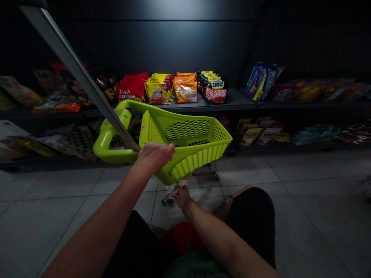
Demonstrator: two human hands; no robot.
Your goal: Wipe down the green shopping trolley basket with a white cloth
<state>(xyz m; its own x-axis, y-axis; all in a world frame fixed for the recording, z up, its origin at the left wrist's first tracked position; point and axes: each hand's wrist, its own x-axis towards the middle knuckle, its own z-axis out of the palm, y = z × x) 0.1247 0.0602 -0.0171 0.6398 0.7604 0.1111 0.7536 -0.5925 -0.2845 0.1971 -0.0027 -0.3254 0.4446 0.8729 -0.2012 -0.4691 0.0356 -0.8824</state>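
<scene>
A small lime-green shopping cart with a perforated basket stands in front of me, its looped handle to the left. My left hand is closed over the basket's near rim, at the lower end of a grey metal pole that slants up to the upper left. Below the basket, my right hand pinches a crumpled white cloth close to the cart's underside. Part of the cart's lower frame and a wheel show beneath; my right fingertips are partly hidden by the cloth.
Behind the cart runs a dark shelf with red, yellow, orange and black snack packets. More bags lie on the lower shelf. My bent knee is at the right, above a grey tiled floor.
</scene>
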